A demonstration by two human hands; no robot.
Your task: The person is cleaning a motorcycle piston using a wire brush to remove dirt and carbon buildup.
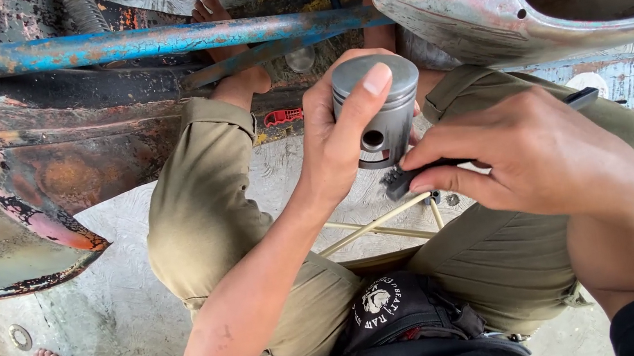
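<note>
Left hand (339, 129) is clamped around a grey metal cylindrical piston (377, 107), axis upright, crown away from the lap. Right hand (532, 148) pinches a black tool (408, 177) just below-right of the piston, tip at its skirt. Beyond the piston: rusty blue scooter frame (149, 43) and concrete floor (105, 315).

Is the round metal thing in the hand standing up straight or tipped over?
Roughly upright, leaning a little. The grey piston shows its flat round top uppermost, under the left hand's thumb, with its side hole facing the camera and the open skirt pointing down.
</note>
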